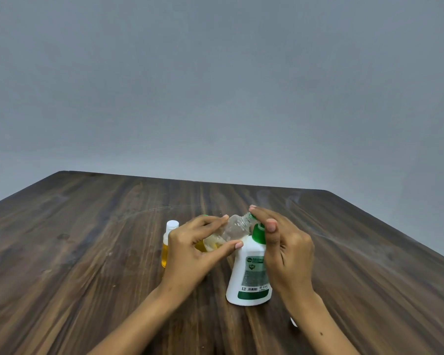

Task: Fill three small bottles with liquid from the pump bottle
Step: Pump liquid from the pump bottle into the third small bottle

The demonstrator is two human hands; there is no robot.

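1. Two hands noted: my left hand (190, 254) grips a clear small bottle (232, 230), tilted, neck at the pump spout.
2. Right hand (283, 248), fingers extended, presses the pump bottle (250, 272), which stands at table (87, 239) centre.
3. Capped yellow-filled bottle (167, 243) stands left.

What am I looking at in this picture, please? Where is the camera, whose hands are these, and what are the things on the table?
There is no machine here. The single picture comes from a camera worn on a person's head, looking down at their own two bare hands above a dark wooden table. The left hand holds a small clear plastic bottle, tilted, with its open neck at the pump spout. The right hand rests its fingers on the green pump head of a white plastic pump bottle, which stands on the table. Behind the left hand stands a small capped bottle of yellow liquid.
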